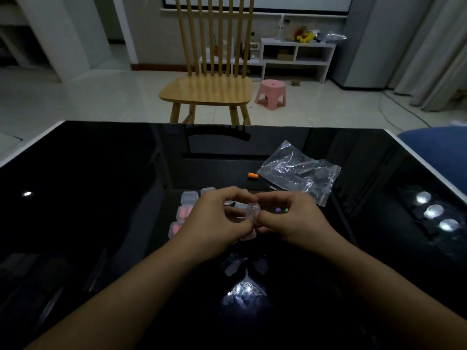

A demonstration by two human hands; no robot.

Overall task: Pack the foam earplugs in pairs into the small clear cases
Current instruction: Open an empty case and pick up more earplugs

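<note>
Both hands meet over the middle of the glossy black glass surface (pixel 101 173), and their grip is closed on one small clear plastic case (pixel 253 210): the left hand (pixel 214 221) curls its fingers round the case from 9 o'clock, the right hand (pixel 290 218) pinches it from 3 o'clock. What the case holds cannot be told in the dim light. Under and at 9 o'clock of the left hand lie more small clear cases in a cluster; two of them (pixel 183 212) show pink foam earplugs inside, and an apparently empty one (pixel 189 197) sits at their 12 o'clock. A loose orange foam earplug (pixel 253 175) lies on the surface at 12 o'clock of the hands, just beside a crumpled clear zip bag (pixel 298 173) at 1 o'clock. Beyond the far edge, at 12 o'clock, stands a light wooden slat-back chair (pixel 209 89), with a pink plastic stool (pixel 271 93) on the floor at its 3 o'clock
</note>
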